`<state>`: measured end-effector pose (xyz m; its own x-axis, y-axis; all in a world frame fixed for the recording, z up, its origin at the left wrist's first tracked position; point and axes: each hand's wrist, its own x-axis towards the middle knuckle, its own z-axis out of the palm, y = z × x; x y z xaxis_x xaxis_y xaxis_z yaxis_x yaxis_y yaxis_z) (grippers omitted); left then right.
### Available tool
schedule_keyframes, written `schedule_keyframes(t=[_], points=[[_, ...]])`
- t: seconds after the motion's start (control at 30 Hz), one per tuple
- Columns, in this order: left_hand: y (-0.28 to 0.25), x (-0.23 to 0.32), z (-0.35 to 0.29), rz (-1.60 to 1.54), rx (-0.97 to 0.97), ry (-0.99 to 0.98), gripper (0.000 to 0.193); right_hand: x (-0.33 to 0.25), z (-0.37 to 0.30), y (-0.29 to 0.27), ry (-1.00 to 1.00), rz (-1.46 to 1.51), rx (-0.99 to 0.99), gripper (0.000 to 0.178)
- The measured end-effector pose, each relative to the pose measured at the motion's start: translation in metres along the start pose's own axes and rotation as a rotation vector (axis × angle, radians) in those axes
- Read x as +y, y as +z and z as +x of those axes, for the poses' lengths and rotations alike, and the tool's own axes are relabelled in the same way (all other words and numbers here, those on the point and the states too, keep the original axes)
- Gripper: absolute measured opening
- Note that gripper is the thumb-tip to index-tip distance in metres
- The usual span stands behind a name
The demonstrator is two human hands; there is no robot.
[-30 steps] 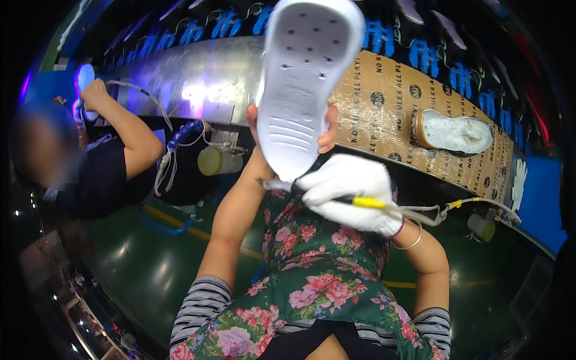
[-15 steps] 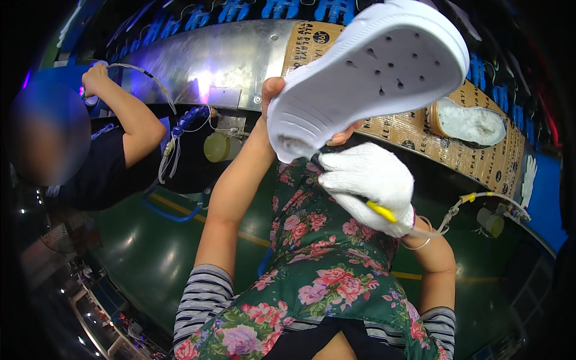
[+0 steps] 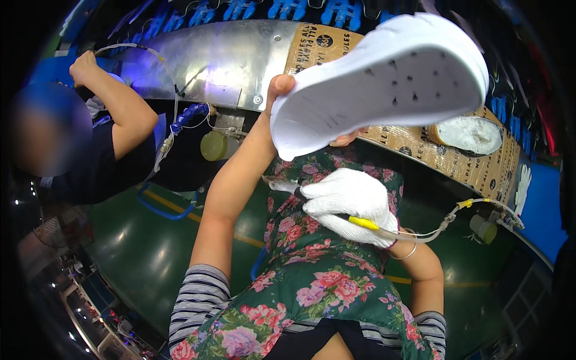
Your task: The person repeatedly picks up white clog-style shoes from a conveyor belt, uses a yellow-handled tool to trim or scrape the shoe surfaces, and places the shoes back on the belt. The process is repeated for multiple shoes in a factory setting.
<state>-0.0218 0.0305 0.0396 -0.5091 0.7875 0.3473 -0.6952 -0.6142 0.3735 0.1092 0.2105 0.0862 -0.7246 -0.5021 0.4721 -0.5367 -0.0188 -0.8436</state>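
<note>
A white foam shoe sole (image 3: 384, 90), with small dark holes in its forefoot, is tilted up in front of me. My left hand (image 3: 278, 90) grips its heel end, thumb on the near-left edge and fingertips showing at the lower edge. My right hand (image 3: 348, 204), in a white knit glove, is closed round a brush (image 3: 282, 185) with a pale, wet-looking head. The brush is below the heel, apart from the sole and over my flowered apron. A clear tube (image 3: 420, 237) with a yellow sleeve runs from the brush past my right wrist.
On the printed cardboard (image 3: 414, 147) covering the bench sits a tan-rimmed container (image 3: 468, 134) with whitish contents. A white glove (image 3: 523, 187) lies at the right. A metal plate (image 3: 240, 54) spans the back left. Another person's arm (image 3: 120, 96) works at the left.
The brush has come away from the heel of the sole, moving down and left with my right hand. The sole has shifted slightly right and down. The dark smear in the heel no longer shows.
</note>
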Motion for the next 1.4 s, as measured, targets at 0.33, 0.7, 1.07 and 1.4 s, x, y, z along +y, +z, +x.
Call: schedule_keyframes(t=[0.33,0.7,1.07,1.4], points=[[0.001,-0.012,-0.016,-0.044,0.305,0.085,0.105,-0.005,0.013,-0.017,0.212,0.089,0.222,0.017],[0.019,-0.057,-0.041,-0.129,0.519,0.107,0.098,0.015,0.045,-0.079,-0.127,-0.675,0.319,0.027],[0.112,0.043,0.083,0.060,-0.200,0.159,0.122,-0.016,-0.048,-0.097,0.364,0.367,0.923,0.014],[0.146,0.109,0.293,0.131,0.238,0.312,0.098,0.034,-0.057,-0.053,0.496,0.306,0.854,0.019]])
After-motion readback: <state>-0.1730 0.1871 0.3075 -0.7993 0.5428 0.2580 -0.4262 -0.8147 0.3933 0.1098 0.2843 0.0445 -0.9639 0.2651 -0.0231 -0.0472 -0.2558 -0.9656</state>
